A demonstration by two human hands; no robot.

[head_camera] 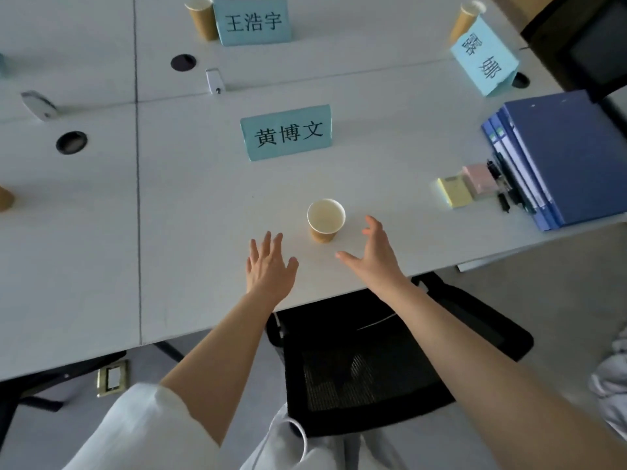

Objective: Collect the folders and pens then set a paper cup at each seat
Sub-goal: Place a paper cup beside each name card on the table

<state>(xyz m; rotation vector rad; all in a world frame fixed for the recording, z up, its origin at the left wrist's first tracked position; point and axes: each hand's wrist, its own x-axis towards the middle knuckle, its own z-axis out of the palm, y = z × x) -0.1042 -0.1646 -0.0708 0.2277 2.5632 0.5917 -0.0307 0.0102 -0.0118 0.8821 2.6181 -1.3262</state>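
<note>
Paper cup (325, 220) between open hands

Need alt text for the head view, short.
Both open hands, left hand and right hand, hover beside an upright paper cup on a white table, near a name card; blue folders sit stacked at right.

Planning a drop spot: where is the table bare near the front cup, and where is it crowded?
Bare: between the left hand and the round cable hole; also between the cup and the yellow sticky notes. Crowded: right edge, with blue folders, pens and pink notes.
</note>
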